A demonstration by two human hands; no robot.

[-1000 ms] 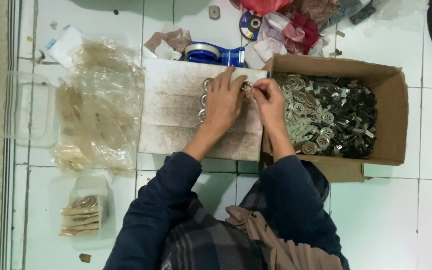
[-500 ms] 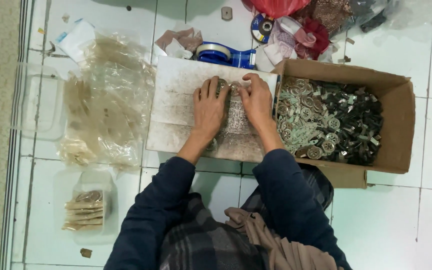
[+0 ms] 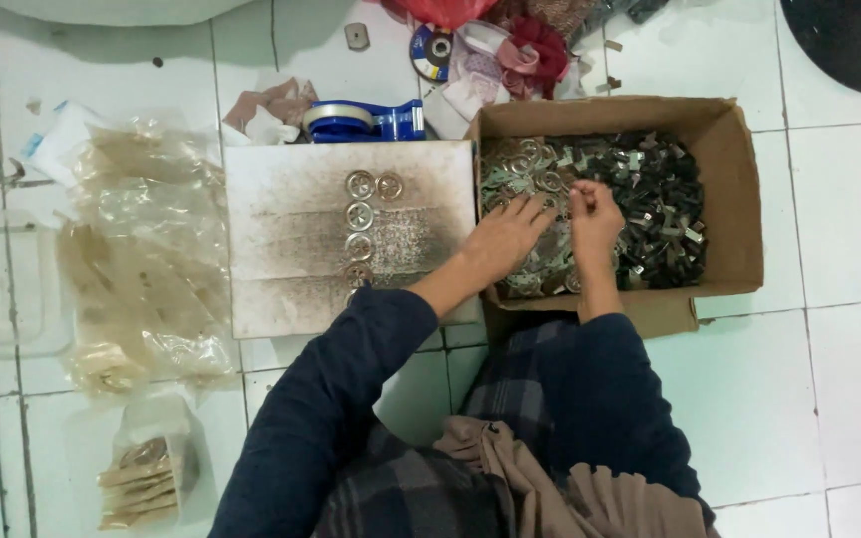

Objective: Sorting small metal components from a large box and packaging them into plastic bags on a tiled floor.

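Both hands reach into a brown cardboard box filled with small metal parts, round rings and dark clips. My left hand lies over the ring pile at the box's left side, fingers spread. My right hand hovers over the middle of the pile with its fingers curled together; whether it pinches a part I cannot tell. To the left lies a white, stained board with several metal rings laid in a short column near its middle.
Clear plastic bags pile up left of the board, with a packed bag below them. A blue tape dispenser, a grinding disc and rags lie behind the board. White floor tiles surround everything.
Both hands have left the board, where they were arranging rings, and moved right into the cardboard box. The column of rings now shows uncovered on the board.
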